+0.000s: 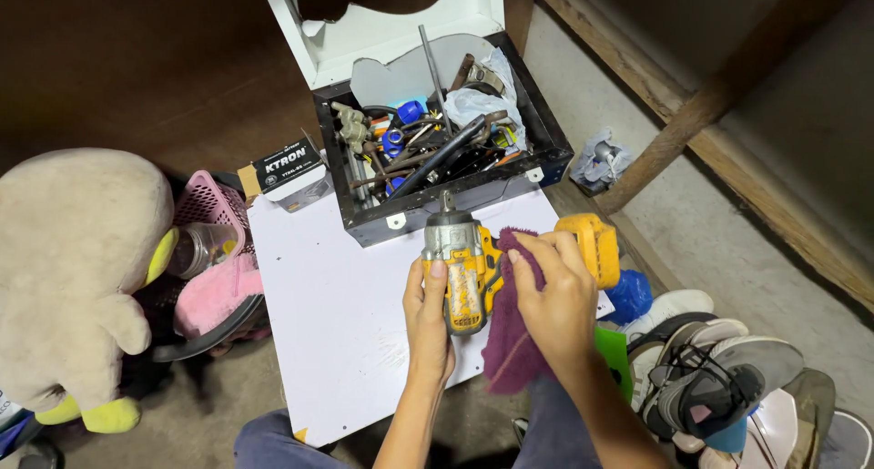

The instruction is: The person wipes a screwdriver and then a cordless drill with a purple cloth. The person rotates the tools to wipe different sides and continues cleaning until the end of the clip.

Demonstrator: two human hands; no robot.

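Left hand (428, 319) grips the grimy yellow impact driver (466, 273); right hand (555, 300) pinches a maroon rag (510, 351) on it, wiping half done.

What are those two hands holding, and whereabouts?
Left hand grips the yellow power drill by its body. Right hand presses a maroon cloth rag against the drill's side.

A small black-and-white carton (289, 168) (cardboard flap open) sits at the white board's (337, 323) far-left corner.

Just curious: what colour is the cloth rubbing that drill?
Dark magenta cloth, clearest in the head view.
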